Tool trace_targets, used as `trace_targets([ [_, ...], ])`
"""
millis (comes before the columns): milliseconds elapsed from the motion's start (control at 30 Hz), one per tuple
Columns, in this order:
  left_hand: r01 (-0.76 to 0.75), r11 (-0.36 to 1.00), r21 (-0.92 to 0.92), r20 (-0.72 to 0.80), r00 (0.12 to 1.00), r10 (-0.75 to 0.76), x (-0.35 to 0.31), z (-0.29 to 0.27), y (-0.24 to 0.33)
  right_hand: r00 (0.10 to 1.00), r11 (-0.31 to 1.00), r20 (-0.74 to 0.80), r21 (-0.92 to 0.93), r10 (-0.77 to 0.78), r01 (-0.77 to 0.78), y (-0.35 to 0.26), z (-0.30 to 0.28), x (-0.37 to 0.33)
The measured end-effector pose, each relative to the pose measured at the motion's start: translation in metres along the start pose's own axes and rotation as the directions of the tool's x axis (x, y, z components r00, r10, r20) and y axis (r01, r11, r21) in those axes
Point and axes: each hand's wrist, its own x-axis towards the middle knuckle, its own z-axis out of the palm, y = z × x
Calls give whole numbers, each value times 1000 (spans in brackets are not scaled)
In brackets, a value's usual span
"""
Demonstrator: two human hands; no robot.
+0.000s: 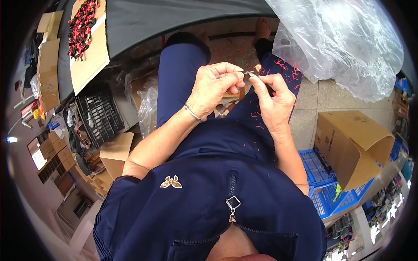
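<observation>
Above my lap, my left hand (211, 89) pinches a small dark piece (246, 72) between thumb and fingers. My right hand (275, 100) meets it from the other side, thumb and forefinger closed at the piece's reddish end. The piece is too small to tell its kind. Something dark shows under the curled fingers of the right hand, mostly hidden. Thin red scraps (281, 66) are scattered over my right trouser leg, with a few more on the lap.
A heap of small black and red pieces (82, 32) lies on a cardboard sheet (92, 61) at the far left, on a dark-covered surface (143, 19). Clear plastic sheeting (335, 39) hangs at the far right. A cardboard box (344, 141) sits on blue crates (320, 167); a black crate (102, 115) stands left.
</observation>
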Motion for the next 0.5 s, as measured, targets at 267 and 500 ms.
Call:
trace_targets([
  [267, -139, 987, 74, -81, 986, 145, -3, -26, 8, 985, 927, 26, 334, 171, -170, -5, 4, 7],
  [500, -453, 889, -71, -416, 823, 386, 6, -126, 66, 979, 942, 59, 265, 196, -205, 0, 5, 3],
])
